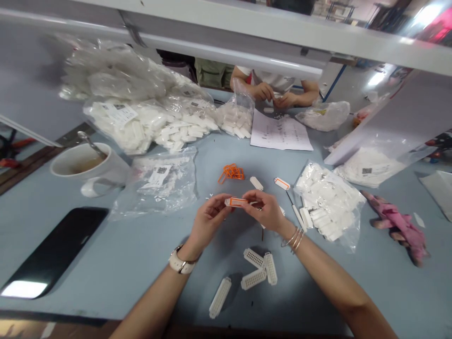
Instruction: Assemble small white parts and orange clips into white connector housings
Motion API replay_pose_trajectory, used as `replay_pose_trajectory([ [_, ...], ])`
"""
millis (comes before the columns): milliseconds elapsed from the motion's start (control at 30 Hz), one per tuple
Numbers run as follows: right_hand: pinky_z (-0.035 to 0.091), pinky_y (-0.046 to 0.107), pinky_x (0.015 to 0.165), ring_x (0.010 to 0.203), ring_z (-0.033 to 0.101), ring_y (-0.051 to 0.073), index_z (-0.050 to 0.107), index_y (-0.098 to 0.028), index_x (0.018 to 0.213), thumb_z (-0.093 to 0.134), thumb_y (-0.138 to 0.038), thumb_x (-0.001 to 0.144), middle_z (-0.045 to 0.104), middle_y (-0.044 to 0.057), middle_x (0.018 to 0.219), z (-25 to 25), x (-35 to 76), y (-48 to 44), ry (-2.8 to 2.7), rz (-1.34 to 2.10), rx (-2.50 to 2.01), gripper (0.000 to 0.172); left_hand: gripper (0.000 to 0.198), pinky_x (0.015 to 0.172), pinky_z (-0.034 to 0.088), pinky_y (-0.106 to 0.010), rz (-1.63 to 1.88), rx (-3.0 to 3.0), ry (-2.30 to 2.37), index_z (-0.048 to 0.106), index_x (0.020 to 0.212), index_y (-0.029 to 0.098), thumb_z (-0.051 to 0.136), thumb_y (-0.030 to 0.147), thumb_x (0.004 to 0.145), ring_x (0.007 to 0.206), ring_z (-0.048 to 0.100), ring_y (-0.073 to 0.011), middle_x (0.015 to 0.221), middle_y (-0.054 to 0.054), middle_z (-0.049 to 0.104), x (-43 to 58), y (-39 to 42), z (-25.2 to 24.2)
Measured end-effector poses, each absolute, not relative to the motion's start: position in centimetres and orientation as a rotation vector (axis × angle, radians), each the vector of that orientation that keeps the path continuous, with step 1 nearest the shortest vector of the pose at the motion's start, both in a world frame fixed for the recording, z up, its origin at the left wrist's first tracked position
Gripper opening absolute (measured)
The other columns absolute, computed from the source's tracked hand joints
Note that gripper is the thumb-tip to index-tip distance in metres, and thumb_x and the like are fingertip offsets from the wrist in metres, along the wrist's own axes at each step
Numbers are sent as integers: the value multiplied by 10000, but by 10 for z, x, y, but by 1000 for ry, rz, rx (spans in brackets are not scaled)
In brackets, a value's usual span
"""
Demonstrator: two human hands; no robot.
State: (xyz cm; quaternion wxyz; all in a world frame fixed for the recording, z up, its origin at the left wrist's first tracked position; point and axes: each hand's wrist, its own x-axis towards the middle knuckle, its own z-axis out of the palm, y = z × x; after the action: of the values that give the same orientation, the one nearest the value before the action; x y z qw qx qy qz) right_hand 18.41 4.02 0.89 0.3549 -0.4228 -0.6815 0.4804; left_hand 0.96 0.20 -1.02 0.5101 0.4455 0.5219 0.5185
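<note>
Between my two hands is a small white plastic case (236, 202) with an orange rim strip around its face. My left hand (208, 219) pinches its left end with thumb and fingers. The right end is gripped by my right hand (264, 210). Beyond them lies a tangle of orange frames (231, 173). A white case with an orange frame (281, 183) and a plain white piece (256, 183) rest past my right hand. Nearer to me are several white perforated cases (254, 278), plus a single one (220, 297) apart from them.
Bags of white parts (141, 122) are heaped at the back left; another bag (326, 200) lies right. A cup with a spoon (92, 165) and a black phone (56, 252) stand left. A printed sheet (280, 133) lies before a co-worker's hands (275, 96). A shelf edge (226, 19) crosses above.
</note>
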Motion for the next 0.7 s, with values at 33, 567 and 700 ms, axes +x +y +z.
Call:
replay_pose_trajectory([
  [33,537,242,682,793,651,128,590,-191,934,606,-326,760,681,32,895,8,183,40,-1716,1283,-1113,220,332,564,477,-237,1251,1074,1244,618,970,166,689,345,700,695,618,-158,812,-55,680,10,2,-10],
  [567,525,244,644,662,638,120,621,-191,855,627,-373,756,680,12,762,4,170,26,-1625,1235,-1175,208,279,574,488,-251,1281,1135,1419,639,855,154,650,400,723,611,622,-150,694,-28,682,15,-1,-3],
  [700,524,252,658,674,646,127,645,-193,865,626,-379,766,690,17,766,-1,170,25,-1601,1221,-1148,212,256,617,503,-256,1294,1154,1380,660,880,155,637,373,748,657,643,-160,744,-44,702,11,-1,-6],
])
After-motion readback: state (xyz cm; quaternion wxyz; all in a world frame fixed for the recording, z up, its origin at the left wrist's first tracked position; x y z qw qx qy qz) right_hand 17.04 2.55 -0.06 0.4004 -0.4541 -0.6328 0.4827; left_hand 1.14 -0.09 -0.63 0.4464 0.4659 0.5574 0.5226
